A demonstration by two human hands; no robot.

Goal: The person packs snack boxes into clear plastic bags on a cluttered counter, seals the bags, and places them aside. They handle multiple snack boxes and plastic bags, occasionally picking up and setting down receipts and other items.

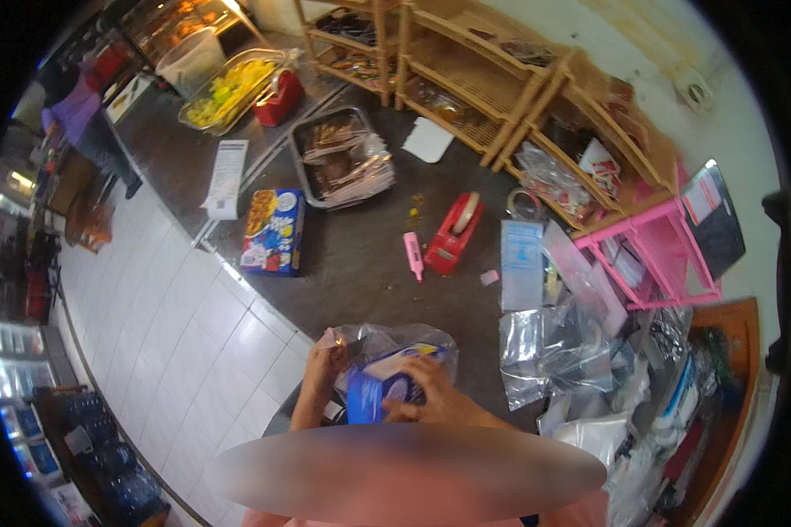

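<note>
At the counter's near edge, my left hand (334, 354) grips the edge of a clear plastic bag (369, 336). A blue printed box (365, 394) sits partly inside the bag, with my right hand (425, 388) closed around its right side. Part of the box is hidden by my fingers and by a blurred patch below. Further off on the dark counter (349, 263) lie a pink highlighter (413, 255) and a red tape dispenser (455, 234). Another blue box with a food picture (272, 232) lies to the left, near the counter's edge.
A metal tray of packed brown food (343, 158), a long printed paper (226, 178) and a tray of yellow pieces (237, 89) lie further back. Clear plastic bags (554, 349) pile up at right beside a pink rack (659, 257). A person (82, 112) stands beyond the counter at left.
</note>
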